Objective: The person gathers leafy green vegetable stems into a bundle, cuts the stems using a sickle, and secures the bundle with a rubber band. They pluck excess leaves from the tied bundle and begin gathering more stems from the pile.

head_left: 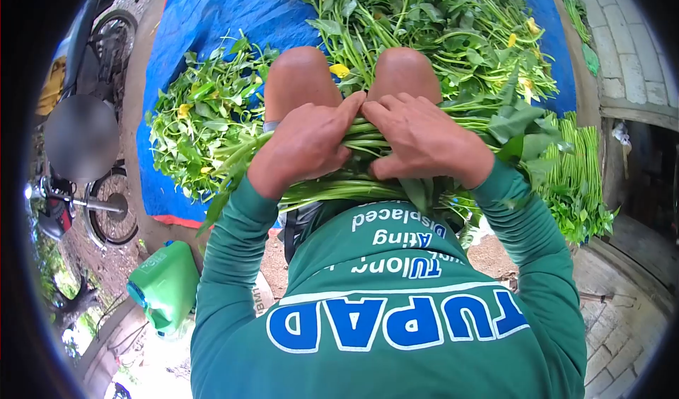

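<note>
The ground was outdoors, paved at the right; on it we noted a blue tarp [212,10], a parked two-wheeler [59,211] beyond its left edge and a green jug [170,282] outside its near-left corner. A loose pile of greens [185,134] lay toward the tarp's left edge, a larger heap [438,31] toward its far edge, and a stack of aligned stems [576,162] by its right edge. The held bunch [365,137] lay across the lap, long axis left to right, directly under both hands, neither nearer. We saw the left hand [308,144] and right hand [424,137] curled over its stems, index fingers almost meeting; we could not tell grip pressure. Inverted lettering on the green shirt [385,289] read "TUPAD", "TUlong", "Ating", "Displaced".
</note>
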